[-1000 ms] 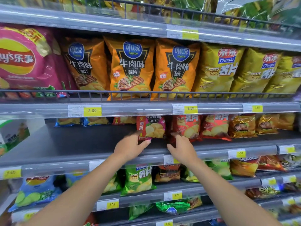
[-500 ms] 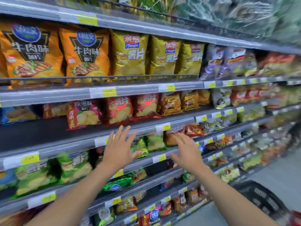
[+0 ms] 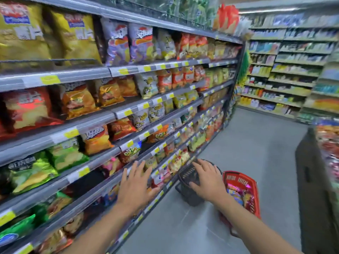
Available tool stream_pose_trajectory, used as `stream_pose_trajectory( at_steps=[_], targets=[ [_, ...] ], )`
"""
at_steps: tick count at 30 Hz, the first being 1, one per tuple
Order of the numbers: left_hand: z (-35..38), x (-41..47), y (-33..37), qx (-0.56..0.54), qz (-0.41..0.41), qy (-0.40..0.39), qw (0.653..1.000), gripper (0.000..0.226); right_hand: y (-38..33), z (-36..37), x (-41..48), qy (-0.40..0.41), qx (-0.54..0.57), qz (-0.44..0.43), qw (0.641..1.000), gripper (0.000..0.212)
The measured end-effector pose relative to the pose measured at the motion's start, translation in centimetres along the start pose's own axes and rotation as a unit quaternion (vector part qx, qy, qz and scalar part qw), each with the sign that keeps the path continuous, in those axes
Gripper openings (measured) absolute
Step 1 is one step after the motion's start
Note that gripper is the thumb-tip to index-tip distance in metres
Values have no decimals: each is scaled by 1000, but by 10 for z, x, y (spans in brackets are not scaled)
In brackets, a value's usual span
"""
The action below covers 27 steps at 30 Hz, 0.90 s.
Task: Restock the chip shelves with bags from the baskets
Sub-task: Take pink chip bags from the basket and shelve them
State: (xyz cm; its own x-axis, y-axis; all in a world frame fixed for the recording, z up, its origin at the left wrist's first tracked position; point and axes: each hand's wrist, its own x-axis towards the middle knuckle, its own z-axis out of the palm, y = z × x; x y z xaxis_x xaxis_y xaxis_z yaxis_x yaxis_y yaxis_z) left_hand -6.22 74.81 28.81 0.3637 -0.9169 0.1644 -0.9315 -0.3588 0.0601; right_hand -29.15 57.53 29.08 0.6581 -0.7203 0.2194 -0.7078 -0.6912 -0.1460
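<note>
1. Chip bags (image 3: 236, 196) still to be shelved lie in the red basket (image 3: 254, 197) on the floor (image 3: 247, 158), at the foot of the chip shelves (image 3: 60, 136); a black basket (image 3: 185, 193) stands just beside it, nearer the shelving; what it holds is hidden.
2. A second ago both hands were at the front edge of a middle shelf, beside red and pink bags; since then the view has swung right and down the aisle, and both hands have come off that edge.
3. Left hand (image 3: 136, 187) hangs before the lower shelf edges, fingers straight and spread, holding nothing; right hand (image 3: 207, 181) is over the black basket, fingers likewise apart and empty; whether it touches the rim cannot be told.
4. Judging by this, the last placement is finished and a fresh fetch is starting; the red basket looks the likelier source; a dark gap (image 3: 86, 180) on a lower shelf seems one slot wanting stock.
</note>
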Motion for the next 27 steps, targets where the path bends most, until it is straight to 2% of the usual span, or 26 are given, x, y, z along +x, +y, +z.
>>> stream_pose_trajectory(
  at_steps=[5, 11, 18, 23, 27],
  targets=[
    [43, 55, 77, -7, 64, -52, 997, 89, 86, 14, -28, -13, -7, 96, 995, 81],
    [89, 125, 152, -3, 142, -70, 987, 89, 174, 37, -37, -31, -5, 185, 982, 78],
    [142, 235, 219, -20, 192, -111, 975, 90, 264, 51, -1, -32, 10, 271, 962, 68],
    [170, 306, 266, -27, 216, -140, 966, 89, 327, 65, 27, -61, -13, 320, 945, 80],
    [193, 352, 304, -27, 255, -145, 956, 91, 373, 70, 50, -90, -8, 350, 933, 81]
  ],
)
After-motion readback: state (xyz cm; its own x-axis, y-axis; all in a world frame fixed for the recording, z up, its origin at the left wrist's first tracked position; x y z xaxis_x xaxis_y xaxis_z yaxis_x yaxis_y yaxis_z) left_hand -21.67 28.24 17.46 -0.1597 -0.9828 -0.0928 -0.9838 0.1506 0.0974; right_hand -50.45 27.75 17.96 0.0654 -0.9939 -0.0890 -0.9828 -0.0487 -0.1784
